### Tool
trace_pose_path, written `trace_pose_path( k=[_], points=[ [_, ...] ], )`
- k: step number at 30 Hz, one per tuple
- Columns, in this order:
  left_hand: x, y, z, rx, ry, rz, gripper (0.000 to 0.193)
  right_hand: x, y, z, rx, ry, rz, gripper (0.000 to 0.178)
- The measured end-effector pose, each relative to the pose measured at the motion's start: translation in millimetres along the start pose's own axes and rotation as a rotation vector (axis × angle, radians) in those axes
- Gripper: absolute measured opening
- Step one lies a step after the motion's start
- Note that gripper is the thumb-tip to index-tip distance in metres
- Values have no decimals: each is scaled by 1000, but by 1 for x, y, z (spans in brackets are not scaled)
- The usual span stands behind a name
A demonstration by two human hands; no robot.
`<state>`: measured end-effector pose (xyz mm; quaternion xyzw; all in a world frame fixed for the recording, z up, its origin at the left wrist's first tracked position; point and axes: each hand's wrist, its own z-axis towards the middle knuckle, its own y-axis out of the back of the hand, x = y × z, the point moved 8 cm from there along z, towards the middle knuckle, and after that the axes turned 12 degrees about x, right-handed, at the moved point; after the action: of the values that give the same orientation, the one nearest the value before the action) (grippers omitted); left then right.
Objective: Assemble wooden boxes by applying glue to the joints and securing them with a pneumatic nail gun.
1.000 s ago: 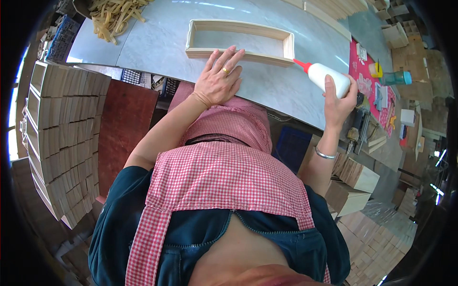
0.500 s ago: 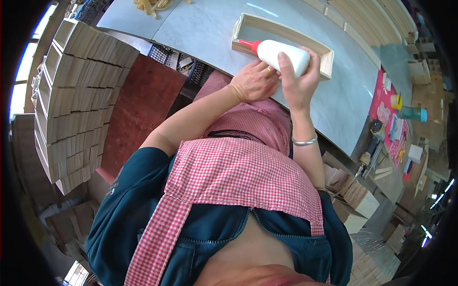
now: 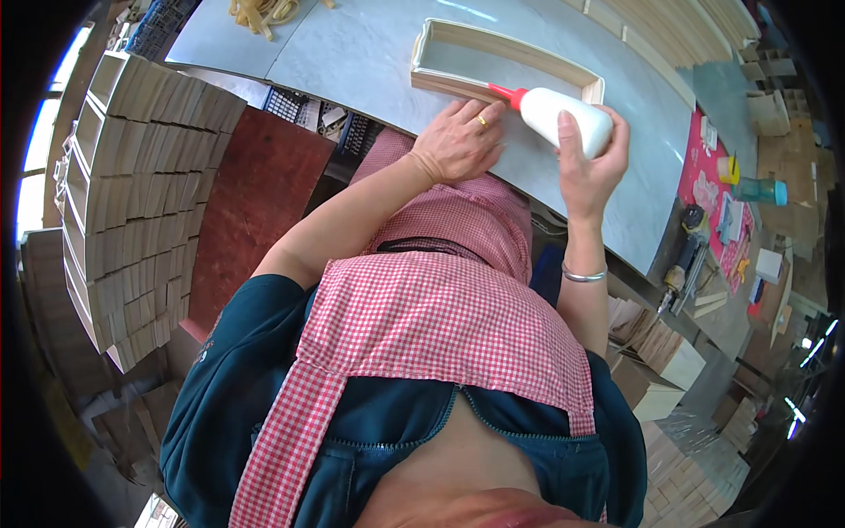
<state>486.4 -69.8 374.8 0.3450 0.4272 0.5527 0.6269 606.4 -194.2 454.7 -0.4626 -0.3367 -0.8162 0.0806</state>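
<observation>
On the table lies a long, narrow rectangular frame of pale wood, its near side toward me. My right hand is wrapped round a white squeeze bottle with a red nozzle, the thumb pressed on its side. Tilted left, the bottle has its nozzle tip at the top edge of the frame's near wall. My left hand, with a ring on one finger, sits at the table's front edge, its bent fingers against that near wall. The fingertips and thumb are partly hidden.
Tall stacks of wooden box frames stand at the left beside a reddish-brown board. Yellowish bands lie on the table's far left. Wooden strips lie at the far right. A power tool sits right of the table.
The bottle has moved right in my right hand, its nozzle shifting from the frame's left part toward the middle of the near wall. My left hand stays by the frame; the view shifts slightly.
</observation>
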Motion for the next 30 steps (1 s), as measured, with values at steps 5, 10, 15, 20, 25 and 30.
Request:
trace_pose_path(
  k=[5,10,15,20,25,30],
  points=[
    [-2,1,1,33,5,14,29,-14,40,-10,-84,-40,-72,44],
    [-3,2,0,25,10,-2,28,-24,77,-22,-163,-58,-141,44],
    [-4,3,0,38,29,-9,27,-30,103,-31,-208,-173,-119,44],
    [-2,1,0,47,36,-15,27,-39,123,-34,-254,-187,-142,44],
    [-4,4,6,9,6,-24,25,-46,132,-32,-285,-185,-157,46],
    [-2,8,9,37,79,-64,40,-91,142,-28,-438,-280,97,57]
  ],
)
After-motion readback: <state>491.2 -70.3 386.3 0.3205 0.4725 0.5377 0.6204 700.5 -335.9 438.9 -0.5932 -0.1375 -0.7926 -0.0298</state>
